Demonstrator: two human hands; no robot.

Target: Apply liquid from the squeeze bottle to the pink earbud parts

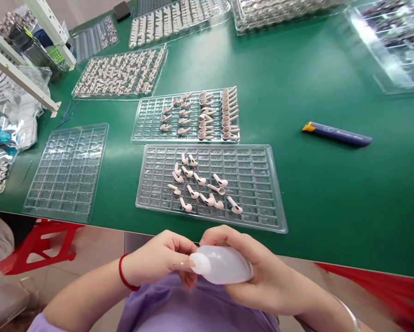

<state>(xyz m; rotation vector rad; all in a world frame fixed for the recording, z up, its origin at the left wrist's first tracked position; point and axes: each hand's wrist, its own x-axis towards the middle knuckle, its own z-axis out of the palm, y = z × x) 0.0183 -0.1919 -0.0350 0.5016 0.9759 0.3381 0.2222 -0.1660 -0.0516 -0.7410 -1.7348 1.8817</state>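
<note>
Over my lap, my right hand (258,267) is wrapped round a translucent white squeeze bottle (227,265), tilted with its white cap (200,263) toward the left. My left hand (168,258), with a red cord on its wrist, is closed at that cap; thumb and fingers meet around its tip, and the fingers behind it are partly hidden. Just beyond my hands, a clear plastic tray (258,193) lies on the green table. Several white earbud shells (207,199) are scattered on it, stems pointing various ways.
Behind it, another clear tray (147,115) carries shells in columns. An unfilled clear tray (68,166) lies at left, and a fuller tray (120,74) farther back. A blue-and-yellow cutter knife (338,134) rests at right. White rack posts (51,27) and red stools (37,244) flank the table.
</note>
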